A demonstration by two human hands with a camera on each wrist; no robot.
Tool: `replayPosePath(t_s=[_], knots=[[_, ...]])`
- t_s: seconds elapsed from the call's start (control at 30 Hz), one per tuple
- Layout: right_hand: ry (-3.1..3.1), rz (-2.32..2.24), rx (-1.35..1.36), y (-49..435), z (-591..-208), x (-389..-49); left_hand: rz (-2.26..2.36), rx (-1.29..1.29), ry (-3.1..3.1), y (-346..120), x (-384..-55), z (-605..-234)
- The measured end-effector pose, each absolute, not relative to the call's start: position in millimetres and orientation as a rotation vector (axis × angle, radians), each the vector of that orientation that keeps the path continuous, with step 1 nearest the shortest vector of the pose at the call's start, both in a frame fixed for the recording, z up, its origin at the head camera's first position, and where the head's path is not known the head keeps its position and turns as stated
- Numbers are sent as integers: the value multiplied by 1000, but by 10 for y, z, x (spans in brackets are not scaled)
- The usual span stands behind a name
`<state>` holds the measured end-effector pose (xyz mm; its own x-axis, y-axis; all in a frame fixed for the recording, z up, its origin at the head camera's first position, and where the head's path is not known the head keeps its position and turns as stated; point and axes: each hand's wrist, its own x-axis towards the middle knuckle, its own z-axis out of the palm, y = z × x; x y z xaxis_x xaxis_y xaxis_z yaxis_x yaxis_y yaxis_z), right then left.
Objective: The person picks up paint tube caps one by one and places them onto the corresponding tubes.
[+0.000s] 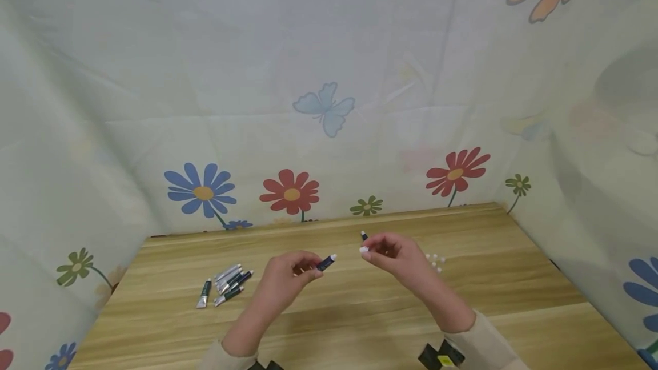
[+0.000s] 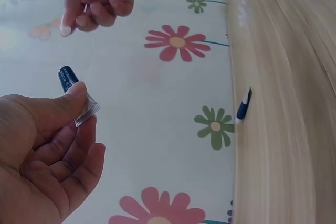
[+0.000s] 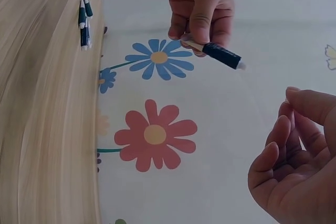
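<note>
My left hand (image 1: 285,278) pinches a small paint tube (image 1: 326,262) with a dark blue label between thumb and fingers, near its flat crimped end. The tube's white tip points toward my right hand (image 1: 398,256), which is a short gap away. Thumb and fingertips of the right hand pinch a small white cap (image 1: 364,249); in the right wrist view those fingers hide it. Just beyond the right hand, another dark tube (image 1: 364,235) lies on the table, partly covered by the fingers in the head view.
On the wooden table (image 1: 339,324), several paint tubes (image 1: 231,281) lie in a loose pile to the left, with a single tube (image 1: 204,293) beside them. Several small white caps (image 1: 435,258) are scattered right of my right hand. A flowered cloth (image 1: 329,159) hangs behind the table.
</note>
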<state>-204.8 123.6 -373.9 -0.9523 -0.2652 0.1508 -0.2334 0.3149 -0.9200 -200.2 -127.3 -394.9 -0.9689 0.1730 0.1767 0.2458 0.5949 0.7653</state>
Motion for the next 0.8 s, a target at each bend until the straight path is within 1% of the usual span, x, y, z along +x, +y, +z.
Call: replayPosePath(t_s=[0.23, 0.5, 0.8], knots=[[2494, -1801, -516, 1198, -3736, -2020, -1324, -422, -2708, -1197, -1932, -3857], [2459, -1829, -599, 1162, -3754, -2010, -1308, -504, -2699, -1122, -1906, -3798], [2438, -1839, -633, 1141, -3758, -2026, -1272, -544, -2660, -1071, -1886, -3759]])
